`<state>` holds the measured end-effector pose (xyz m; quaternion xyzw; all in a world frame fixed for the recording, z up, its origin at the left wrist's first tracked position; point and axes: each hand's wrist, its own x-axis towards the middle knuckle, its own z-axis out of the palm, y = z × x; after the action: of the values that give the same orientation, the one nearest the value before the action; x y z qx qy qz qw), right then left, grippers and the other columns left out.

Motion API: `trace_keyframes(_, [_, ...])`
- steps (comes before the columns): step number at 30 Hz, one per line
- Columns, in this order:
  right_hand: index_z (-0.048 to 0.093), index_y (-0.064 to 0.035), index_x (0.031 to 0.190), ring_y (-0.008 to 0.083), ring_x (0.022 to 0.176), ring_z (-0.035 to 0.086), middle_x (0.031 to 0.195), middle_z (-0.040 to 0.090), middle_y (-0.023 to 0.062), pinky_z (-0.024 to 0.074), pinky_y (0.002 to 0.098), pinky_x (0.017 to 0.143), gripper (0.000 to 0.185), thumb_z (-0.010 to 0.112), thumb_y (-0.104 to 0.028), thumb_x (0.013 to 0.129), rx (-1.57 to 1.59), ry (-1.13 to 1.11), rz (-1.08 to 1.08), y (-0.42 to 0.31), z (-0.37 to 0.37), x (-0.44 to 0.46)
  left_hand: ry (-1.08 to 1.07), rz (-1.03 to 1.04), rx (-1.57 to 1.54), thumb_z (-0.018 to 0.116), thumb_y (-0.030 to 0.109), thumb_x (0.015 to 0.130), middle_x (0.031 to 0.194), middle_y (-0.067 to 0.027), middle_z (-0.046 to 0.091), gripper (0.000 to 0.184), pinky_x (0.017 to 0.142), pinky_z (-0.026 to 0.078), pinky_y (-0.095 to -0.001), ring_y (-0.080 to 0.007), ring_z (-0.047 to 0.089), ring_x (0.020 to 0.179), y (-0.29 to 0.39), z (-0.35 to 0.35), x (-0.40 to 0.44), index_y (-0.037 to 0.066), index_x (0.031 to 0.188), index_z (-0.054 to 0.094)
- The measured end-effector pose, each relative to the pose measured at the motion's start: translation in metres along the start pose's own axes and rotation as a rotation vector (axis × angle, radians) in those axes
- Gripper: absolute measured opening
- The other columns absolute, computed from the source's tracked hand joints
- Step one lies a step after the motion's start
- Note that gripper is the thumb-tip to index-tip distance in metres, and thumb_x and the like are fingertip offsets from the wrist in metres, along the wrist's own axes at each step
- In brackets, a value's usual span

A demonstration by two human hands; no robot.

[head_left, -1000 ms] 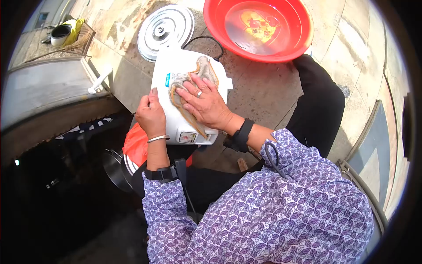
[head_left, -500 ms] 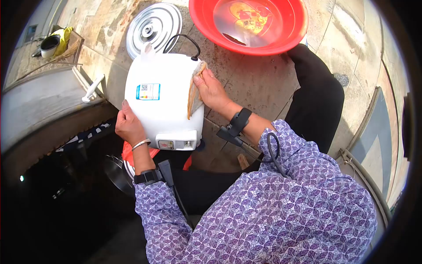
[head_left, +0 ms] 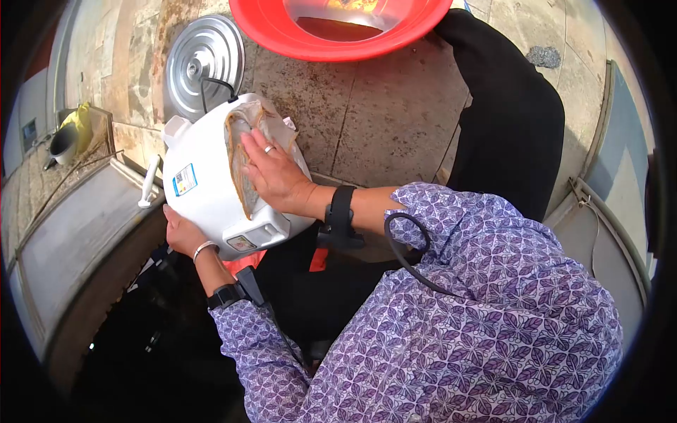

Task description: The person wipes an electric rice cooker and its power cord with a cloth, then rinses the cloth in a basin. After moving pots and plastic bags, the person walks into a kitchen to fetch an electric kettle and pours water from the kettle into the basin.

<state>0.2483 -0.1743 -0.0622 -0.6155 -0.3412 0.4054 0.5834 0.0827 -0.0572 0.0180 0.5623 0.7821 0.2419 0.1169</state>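
Note:
A white rice cooker (head_left: 201, 158) with a blue-edged label is held tilted over my lap, its black cord at the top. My left hand (head_left: 182, 231) grips its lower left side, fingers partly hidden behind the body. A grey cloth (head_left: 238, 134) with yellow-brown edges lies spread over the cooker's right side. My right hand (head_left: 276, 175) presses this cloth against the surface with fingers nearly straight, a ring on one of them.
Beyond the cooker, a round silver metal lid (head_left: 222, 53) lies on the paved ground. A red basin (head_left: 317, 51) with liquid stands at the top. A white-handled object (head_left: 149, 185) rests at the left, by a pale panel (head_left: 77, 204). Farther left are a dark pot (head_left: 63, 143) and a yellow bag.
The cooker has turned, its label now lower and farther left. My right hand has gone from holding the cloth at the edge to pressing it flat across the side. The view has shifted.

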Motion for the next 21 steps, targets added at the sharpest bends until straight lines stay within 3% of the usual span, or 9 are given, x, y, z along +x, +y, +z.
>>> trace_keyframes(9, [0.033, 0.0017, 0.131, 0.0455, 0.124, 0.03, 0.131, 0.036, 0.0288, 0.0219, 0.0453, 0.106, 0.048, 0.047, -0.016, 0.088, 0.035, -0.075, -0.096, 0.018, 0.004, -0.023, -0.05, -0.032, -0.003, 0.05, 0.036, 0.091, 0.072, -0.0071, 0.064, 0.048, 0.055, 0.046, -0.0297, -0.013, 0.055, 0.06, -0.013, 0.008, 0.043, -0.01, 0.085, 0.064])
trace_keyframes(11, [0.041, 0.0012, 0.126, 0.0411, 0.116, 0.04, 0.123, 0.047, 0.0228, 0.0293, 0.0414, 0.102, 0.044, 0.049, -0.009, 0.085, 0.045, -0.144, -0.246, 0.027, 0.002, -0.029, -0.088, -0.001, -0.066, 0.05, 0.035, 0.09, 0.074, -0.0073, 0.065, 0.044, 0.056, 0.047, -0.0289, -0.0136, 0.057, 0.062, -0.022, 0.008, 0.052, -0.007, 0.089, 0.065])
trace_keyframes(12, [0.041, 0.0012, 0.126, 0.0411, 0.116, 0.04, 0.123, 0.047, 0.0228, 0.0293, 0.0414, 0.102, 0.044, 0.049, -0.009, 0.085, 0.045, -0.143, -0.245, 0.032, -0.003, -0.031, -0.112, 0.026, -0.138, 0.051, 0.034, 0.089, 0.077, -0.0075, 0.066, 0.041, 0.057, 0.048, -0.0282, -0.0141, 0.059, 0.064, -0.026, 0.008, 0.055, -0.004, 0.093, 0.066])
trace_keyframes(14, [0.048, 0.0012, 0.12, 0.0339, 0.1, 0.048, 0.11, 0.055, 0.0164, 0.0357, 0.0375, 0.094, 0.041, 0.051, -0.003, 0.08, 0.064, -0.227, -0.255, 0.038, -0.009, -0.038, -0.108, 0.037, -0.107, 0.05, 0.03, 0.09, 0.079, -0.0065, 0.066, 0.036, 0.058, 0.049, -0.028, -0.0142, 0.059, 0.064, -0.034, 0.004, 0.064, -0.001, 0.099, 0.065])
trace_keyframes(15, [0.055, -0.0023, 0.111, 0.0288, 0.089, 0.048, 0.098, 0.058, 0.0116, 0.0394, 0.0353, 0.086, 0.035, 0.054, -0.001, 0.075, 0.083, -0.148, -0.285, 0.042, -0.005, -0.039, -0.101, 0.03, 0.004, 0.05, 0.03, 0.09, 0.08, -0.0068, 0.065, 0.037, 0.058, 0.049, -0.0281, -0.014, 0.059, 0.065, -0.032, 0.002, 0.065, -0.003, 0.098, 0.065])
trace_keyframes(16, [0.055, -0.0023, 0.111, 0.0288, 0.089, 0.048, 0.098, 0.058, 0.0116, 0.0394, 0.0353, 0.086, 0.035, 0.054, -0.001, 0.075, 0.085, -0.154, -0.287, 0.048, -0.004, -0.037, -0.095, 0.023, 0.11, 0.049, 0.03, 0.09, 0.08, -0.007, 0.065, 0.038, 0.058, 0.049, -0.0282, -0.0137, 0.059, 0.065, -0.029, 0.002, 0.065, -0.004, 0.097, 0.064])
trace_keyframes(18, [0.057, -0.0044, 0.101, 0.0294, 0.092, 0.049, 0.094, 0.058, 0.0107, 0.0408, 0.0345, 0.086, 0.028, 0.055, 0.0, 0.074, 0.114, -0.267, -0.155, 0.065, -0.007, -0.026, -0.112, -0.026, 0.012, 0.048, 0.031, 0.091, 0.079, -0.0089, 0.065, 0.042, 0.059, 0.048, -0.029, -0.0145, 0.058, 0.065, -0.026, 0.002, 0.059, -0.007, 0.094, 0.063])
trace_keyframes(20, [0.059, -0.0034, 0.094, 0.023, 0.093, 0.054, 0.09, 0.061, 0.009, 0.0445, 0.0314, 0.082, 0.02, 0.054, 0.0, 0.075, 0.209, -0.185, 0.04, 0.076, -0.021, 0.001, -0.13, -0.067, -0.086, 0.046, 0.033, 0.092, 0.077, -0.0107, 0.065, 0.046, 0.06, 0.046, -0.0298, -0.0152, 0.056, 0.065, -0.024, 0.004, 0.053, -0.01, 0.091, 0.062])
trace_keyframes(21, [0.059, -0.0019, 0.094, 0.0186, 0.093, 0.055, 0.094, 0.061, 0.0075, 0.0446, 0.0287, 0.082, 0.018, 0.054, 0.0, 0.077, 0.469, -0.05, 0.244, 0.09, -0.026, 0.022, -0.108, -0.034, -0.07, 0.046, 0.033, 0.092, 0.076, -0.0107, 0.065, 0.046, 0.059, 0.046, -0.0299, -0.0154, 0.057, 0.065, -0.024, 0.004, 0.052, -0.01, 0.089, 0.062])
